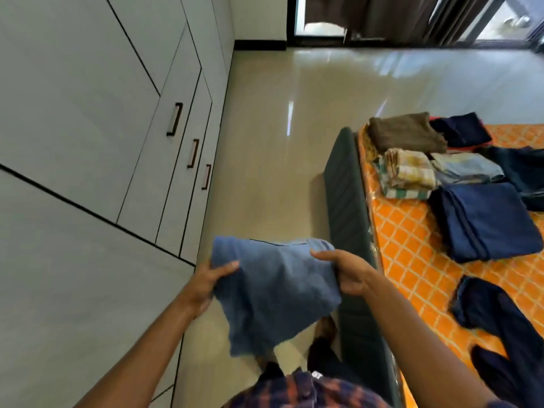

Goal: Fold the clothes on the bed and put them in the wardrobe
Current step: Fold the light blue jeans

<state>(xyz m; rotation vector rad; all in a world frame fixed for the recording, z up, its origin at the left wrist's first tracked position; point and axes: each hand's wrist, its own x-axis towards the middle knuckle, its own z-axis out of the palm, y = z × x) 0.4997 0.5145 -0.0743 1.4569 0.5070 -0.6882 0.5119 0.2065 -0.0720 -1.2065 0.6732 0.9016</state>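
A folded blue garment (pixel 273 290) hangs in the air between the bed and the wardrobe. My left hand (pixel 210 279) grips its left edge, thumb on top. My right hand (pixel 344 272) grips its right edge. The grey wardrobe (pixel 88 128) fills the left side, its doors closed, with dark handles (pixel 174 119). On the bed with the orange patterned sheet (pixel 412 231) lie folded piles: a brown one (pixel 406 132), a checked one (pixel 409 173), a light blue one (pixel 468 167) and a navy one (pixel 485 222). A dark unfolded garment (pixel 500 319) lies near the bed's front.
Shiny beige floor (pixel 279 142) runs between the wardrobe and the bed. The bed's dark green padded side (pixel 347 201) stands close to my right. Glass doors with dark curtains (pixel 397 16) are at the far end. More dark clothes (pixel 462 129) lie at the bed's far side.
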